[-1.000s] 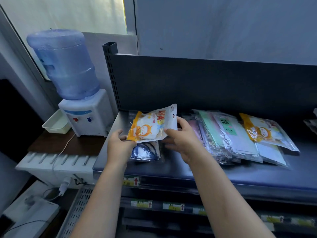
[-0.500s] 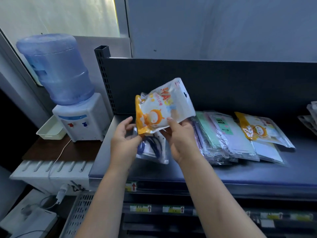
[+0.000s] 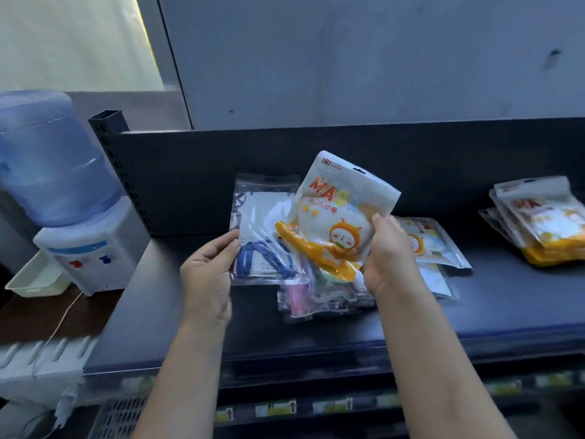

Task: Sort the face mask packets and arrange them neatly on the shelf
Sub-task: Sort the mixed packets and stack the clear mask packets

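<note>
An orange cartoon packet [image 3: 335,213] is held up above the shelf [image 3: 177,312] in the right hand [image 3: 391,258], whose grip is pinched on the packet's lower right edge with the thumb in front; its long axis is stood nearly upright, the hang-hole end being tipped up and a little to the right. A clear packet [image 3: 262,217] with blue straps is held beside it in the left hand [image 3: 207,274], the grip being clamped on its left edge, and the two packets are overlapped where they meet. The deciding relation is judged to be this: the stack of like orange packets [image 3: 544,223] is set at the far right of the shelf, well apart from the held one and on the right hand's side, so that hand is the nearer, and the packet would have to be carried rightward and laid flat. Counted: two packets are held, one to each hand; a second orange packet [image 3: 433,245] is seen lying flat just behind the right hand; a mixed pile [image 3: 316,299] is seen under the hands, its number not to be told; at least three are made out in the far stack
</note>
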`<state>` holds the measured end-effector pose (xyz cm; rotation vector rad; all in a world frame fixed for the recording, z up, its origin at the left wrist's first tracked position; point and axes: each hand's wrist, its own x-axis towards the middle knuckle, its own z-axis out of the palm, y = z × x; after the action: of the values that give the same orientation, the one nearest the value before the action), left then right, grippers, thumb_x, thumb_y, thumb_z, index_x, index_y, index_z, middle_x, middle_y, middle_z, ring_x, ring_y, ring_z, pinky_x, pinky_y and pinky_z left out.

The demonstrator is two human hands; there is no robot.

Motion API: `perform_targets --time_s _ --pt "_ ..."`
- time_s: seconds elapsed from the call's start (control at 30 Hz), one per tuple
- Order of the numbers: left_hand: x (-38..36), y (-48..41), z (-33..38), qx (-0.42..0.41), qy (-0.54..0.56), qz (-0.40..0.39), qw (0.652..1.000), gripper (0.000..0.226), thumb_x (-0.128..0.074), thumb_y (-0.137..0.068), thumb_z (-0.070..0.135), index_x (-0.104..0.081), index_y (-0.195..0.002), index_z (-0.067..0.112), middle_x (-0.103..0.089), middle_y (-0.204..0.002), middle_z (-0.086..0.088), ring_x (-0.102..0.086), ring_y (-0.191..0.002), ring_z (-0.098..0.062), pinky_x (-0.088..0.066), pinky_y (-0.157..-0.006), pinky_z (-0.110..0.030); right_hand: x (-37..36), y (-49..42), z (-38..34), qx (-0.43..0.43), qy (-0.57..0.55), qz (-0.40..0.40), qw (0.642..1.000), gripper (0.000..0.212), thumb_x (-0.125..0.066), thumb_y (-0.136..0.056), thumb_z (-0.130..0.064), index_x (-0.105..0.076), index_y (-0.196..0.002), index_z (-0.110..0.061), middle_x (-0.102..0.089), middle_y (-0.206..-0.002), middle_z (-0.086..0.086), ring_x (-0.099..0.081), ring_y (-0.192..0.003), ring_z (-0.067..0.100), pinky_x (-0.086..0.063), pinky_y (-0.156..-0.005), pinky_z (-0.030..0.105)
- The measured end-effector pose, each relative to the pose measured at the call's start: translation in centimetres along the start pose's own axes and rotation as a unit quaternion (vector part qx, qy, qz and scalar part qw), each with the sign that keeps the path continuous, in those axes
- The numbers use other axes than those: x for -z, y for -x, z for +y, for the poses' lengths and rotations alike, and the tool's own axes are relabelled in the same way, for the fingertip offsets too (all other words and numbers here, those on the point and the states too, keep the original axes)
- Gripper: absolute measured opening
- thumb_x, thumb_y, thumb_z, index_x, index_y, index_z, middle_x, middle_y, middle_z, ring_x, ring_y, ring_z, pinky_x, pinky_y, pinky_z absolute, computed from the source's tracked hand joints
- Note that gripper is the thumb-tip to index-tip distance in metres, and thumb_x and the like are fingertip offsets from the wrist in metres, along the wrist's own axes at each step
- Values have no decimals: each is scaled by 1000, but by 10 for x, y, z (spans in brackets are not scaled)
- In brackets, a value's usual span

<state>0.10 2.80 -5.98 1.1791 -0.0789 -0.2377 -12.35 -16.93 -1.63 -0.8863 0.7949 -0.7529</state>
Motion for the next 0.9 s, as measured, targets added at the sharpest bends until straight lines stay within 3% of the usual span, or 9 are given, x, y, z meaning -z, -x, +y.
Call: perform_targets --time_s 0.07,0.17,0.23,0.33,0.4,0.47,0.57,0.73,0.9 --pt "-32 10 -11 8 -8 -21 1000 21 -69 -92 -5 -78 -109 3 -79 -107 -18 -78 -83 -18 -65 -80 -35 24 -7 -15 -37 24 -6 999 20 -53 -99 -15 -66 -113 -10 -77 -109 20 -77 -96 38 -60 -91 62" --pt "-89 29 -31 24 1 -54 998 24 -70 -92 -4 -77 -115 3 -79 -112 -18 -77 -102 -29 -61 -93 -45 68 -24 -42 -68 83 -26 994 30 -57 -73 -6 -65 -102 -4 -69 -101 23 -70 -80 40 -61 -72 54" --pt "-133 44 -47 30 2 -76 997 29 -70 -93 -4 -75 -121 4 -78 -117 -16 -74 -108 -31 -57 -98 -45 102 -39 -66 -47 117 -30 992 23 -57 -76 2 -67 -96 -2 -68 -93 22 -69 -80 40 -58 -72 55" --pt "-203 73 -77 25 -19 -110 993 38 -69 -94 -5 -71 -130 8 -76 -120 -7 -70 -85 -16 -58 -67 -24 162 -68 -103 31 193 -24 980 14 -58 -83 5 -66 -85 -6 -62 -76 14 -64 -67 29 -55 -59 38" --pt "-247 92 -97 33 -38 -133 990 47 -65 -96 -8 -66 -137 14 -74 -125 3 -70 -85 -12 -58 -61 -23 201 -88 -126 95 244 -12 965 13 -55 -89 -1 -61 -84 -12 -63 -76 4 -60 -66 23 -51 -52 25" --pt "-285 111 -117 36 -60 -153 986 56 -59 -98 -12 -56 -146 16 -73 -128 7 -73 -91 -13 -59 -69 -31 237 -107 -148 128 287 -12 949 15 -50 -96 -14 -61 -99 -25 -69 -91 -1 -66 -79 21 -58 -64 37" --pt "-328 131 -139 35 -71 -143 987 61 -54 -97 -17 -51 -151 12 -68 -133 1 -74 -89 -8 -57 -62 -23 282 -132 -176 154 328 -14 932 31 -46 -98 -19 -58 -117 -39 -71 -105 -4 -70 -91 20 -58 -67 41" --pt "-360 145 -158 44 -61 -105 992 57 -45 -96 -22 -57 -144 6 -66 -138 -9 -78 -89 -8 -61 -65 -23 329 -170 -214 175 326 -7 929 33 -50 -88 -18 -70 -101 -41 -78 -99 0 -75 -95 32 -64 -81 57" --pt "-376 155 -156 57 -64 -88 992 53 -39 -99 -21 -58 -141 6 -69 -124 -1 -77 -74 -5 -59 -54 -21 355 -213 -252 191 374 34 907 29 -45 -89 -17 -69 -103 -26 -72 -94 -2 -69 -86 28 -56 -67 41"
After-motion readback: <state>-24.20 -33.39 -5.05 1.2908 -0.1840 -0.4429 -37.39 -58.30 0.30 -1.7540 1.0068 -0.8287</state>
